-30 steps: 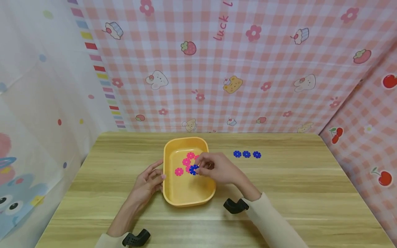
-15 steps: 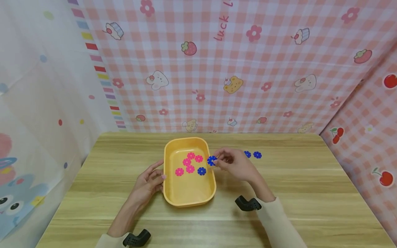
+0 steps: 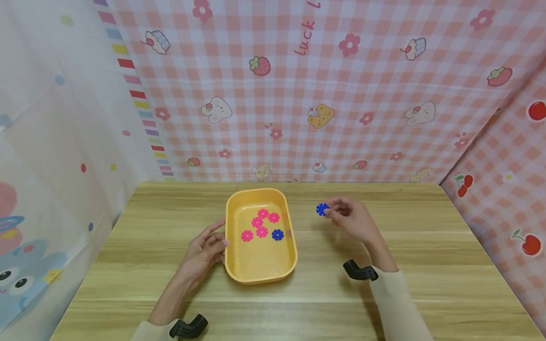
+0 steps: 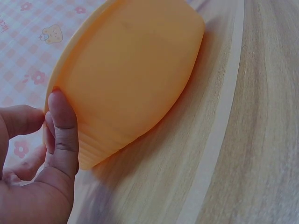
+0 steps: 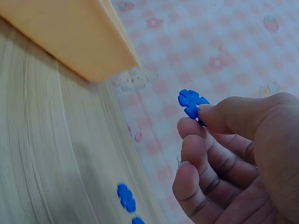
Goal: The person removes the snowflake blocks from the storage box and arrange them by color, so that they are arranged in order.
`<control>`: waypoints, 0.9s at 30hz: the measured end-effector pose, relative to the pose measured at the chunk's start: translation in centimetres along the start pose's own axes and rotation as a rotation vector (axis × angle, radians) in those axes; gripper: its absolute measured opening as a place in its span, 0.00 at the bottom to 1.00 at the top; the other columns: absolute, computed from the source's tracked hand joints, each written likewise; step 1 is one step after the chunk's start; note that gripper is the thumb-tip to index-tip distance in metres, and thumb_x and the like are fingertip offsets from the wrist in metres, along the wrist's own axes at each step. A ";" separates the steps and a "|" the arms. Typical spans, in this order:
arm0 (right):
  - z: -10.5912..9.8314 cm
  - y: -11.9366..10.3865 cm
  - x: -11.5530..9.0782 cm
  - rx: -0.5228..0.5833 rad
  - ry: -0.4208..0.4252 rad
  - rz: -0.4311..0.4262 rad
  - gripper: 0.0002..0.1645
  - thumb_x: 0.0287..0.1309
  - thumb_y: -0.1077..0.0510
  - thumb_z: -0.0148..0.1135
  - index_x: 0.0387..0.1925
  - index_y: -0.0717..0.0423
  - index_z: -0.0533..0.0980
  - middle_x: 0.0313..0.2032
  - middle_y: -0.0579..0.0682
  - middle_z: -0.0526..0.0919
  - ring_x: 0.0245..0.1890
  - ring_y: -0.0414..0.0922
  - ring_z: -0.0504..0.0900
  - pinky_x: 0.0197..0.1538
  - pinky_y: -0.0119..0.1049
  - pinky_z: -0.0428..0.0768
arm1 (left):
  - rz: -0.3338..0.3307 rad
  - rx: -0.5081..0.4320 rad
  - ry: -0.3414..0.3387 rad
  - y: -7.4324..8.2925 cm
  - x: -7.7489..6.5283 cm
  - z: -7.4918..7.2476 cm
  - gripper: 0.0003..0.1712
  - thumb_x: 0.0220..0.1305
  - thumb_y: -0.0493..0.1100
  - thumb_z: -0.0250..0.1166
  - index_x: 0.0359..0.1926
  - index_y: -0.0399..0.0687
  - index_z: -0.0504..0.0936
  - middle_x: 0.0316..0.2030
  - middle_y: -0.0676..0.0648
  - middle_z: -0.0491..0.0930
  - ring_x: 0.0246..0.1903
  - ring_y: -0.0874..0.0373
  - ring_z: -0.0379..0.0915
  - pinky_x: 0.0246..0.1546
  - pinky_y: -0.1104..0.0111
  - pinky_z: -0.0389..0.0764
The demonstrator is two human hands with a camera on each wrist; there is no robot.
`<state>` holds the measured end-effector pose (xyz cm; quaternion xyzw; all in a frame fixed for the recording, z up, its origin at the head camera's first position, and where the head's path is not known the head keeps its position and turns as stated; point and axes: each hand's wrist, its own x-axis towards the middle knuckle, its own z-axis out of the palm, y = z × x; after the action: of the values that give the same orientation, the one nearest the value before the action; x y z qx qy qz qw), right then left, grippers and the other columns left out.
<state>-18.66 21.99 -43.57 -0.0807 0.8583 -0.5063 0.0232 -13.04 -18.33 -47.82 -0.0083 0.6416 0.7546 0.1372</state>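
Observation:
My left hand (image 3: 204,248) holds a yellow tray (image 3: 261,265) by its left side, with thumb and fingers at the rim and outer wall (image 4: 135,79). Several pink snowflake discs (image 3: 247,236) and one blue snowflake disc (image 3: 277,235) lie inside the tray. To the right of it, my right hand (image 3: 351,220) pinches another blue snowflake disc (image 5: 191,100) between thumb and index finger, apart from the table. Below that hand, the right wrist view shows two more blue discs on the table, one whole disc (image 5: 126,198) and one cut off by the frame edge (image 5: 137,220).
The wood-grain table (image 3: 409,237) ends at the back against a pink checked cloth (image 3: 290,94). A white patterned cloth (image 3: 51,132) hangs at the left, and another checked cloth (image 3: 503,189) at the right. Black wrist cameras (image 3: 360,272) sit on both sleeves.
My right hand has moved from over the tray to its right, still pinching a blue disc. One blue disc has been let go inside the tray. The left hand and tray stay put.

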 end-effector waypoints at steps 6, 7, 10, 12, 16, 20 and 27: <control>-1.5 1.5 0.0 -0.020 0.036 0.021 0.14 0.71 0.56 0.61 0.52 0.59 0.80 0.42 0.66 0.86 0.35 0.59 0.84 0.36 0.42 0.87 | -0.002 -0.001 0.002 0.0 0.0 0.0 0.38 0.71 0.33 0.63 0.78 0.50 0.61 0.43 0.50 0.75 0.30 0.61 0.76 0.30 0.71 0.83; -1.8 1.7 0.0 -0.025 0.041 0.025 0.14 0.71 0.56 0.61 0.53 0.59 0.80 0.42 0.66 0.85 0.34 0.58 0.84 0.35 0.42 0.86 | -0.003 -0.002 0.002 0.0 0.0 0.0 0.38 0.71 0.33 0.63 0.78 0.50 0.61 0.42 0.50 0.75 0.30 0.61 0.76 0.30 0.71 0.83; -2.6 2.3 -0.1 -0.050 0.061 0.033 0.15 0.71 0.56 0.60 0.53 0.60 0.79 0.41 0.65 0.85 0.33 0.55 0.84 0.34 0.41 0.86 | 0.003 -0.005 0.001 -0.1 0.0 0.0 0.38 0.71 0.33 0.63 0.78 0.49 0.60 0.42 0.51 0.76 0.30 0.61 0.76 0.29 0.72 0.83; -3.1 2.7 -0.2 -0.070 0.077 0.034 0.15 0.71 0.56 0.60 0.53 0.61 0.79 0.40 0.64 0.85 0.33 0.53 0.84 0.34 0.39 0.85 | 0.006 -0.007 0.000 -0.1 0.0 0.0 0.38 0.72 0.33 0.62 0.78 0.48 0.60 0.42 0.51 0.76 0.29 0.61 0.76 0.29 0.72 0.83; -4.0 3.5 -0.4 -0.106 0.106 0.053 0.15 0.70 0.57 0.60 0.52 0.61 0.80 0.40 0.62 0.86 0.34 0.50 0.85 0.34 0.33 0.83 | 0.004 -0.010 0.002 0.0 0.0 0.0 0.37 0.72 0.33 0.62 0.78 0.48 0.60 0.42 0.51 0.76 0.29 0.61 0.76 0.29 0.72 0.83; -4.9 4.6 -0.6 -0.143 0.128 0.087 0.15 0.70 0.56 0.60 0.53 0.60 0.80 0.39 0.59 0.86 0.35 0.48 0.84 0.34 0.30 0.81 | 0.000 -0.013 0.003 0.0 0.0 0.0 0.37 0.72 0.33 0.62 0.77 0.49 0.61 0.42 0.50 0.76 0.29 0.61 0.76 0.29 0.72 0.83; -6.2 6.5 -0.9 -0.212 0.154 0.142 0.17 0.73 0.51 0.58 0.55 0.57 0.79 0.42 0.58 0.86 0.35 0.42 0.81 0.35 0.30 0.80 | 0.002 -0.009 -0.005 -0.1 0.1 0.0 0.37 0.72 0.33 0.61 0.78 0.48 0.60 0.42 0.51 0.76 0.30 0.61 0.75 0.30 0.72 0.83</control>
<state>-19.22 30.54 -46.26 0.0174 0.9098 -0.4144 -0.0154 -13.10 -18.33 -47.93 -0.0065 0.6380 0.7576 0.1381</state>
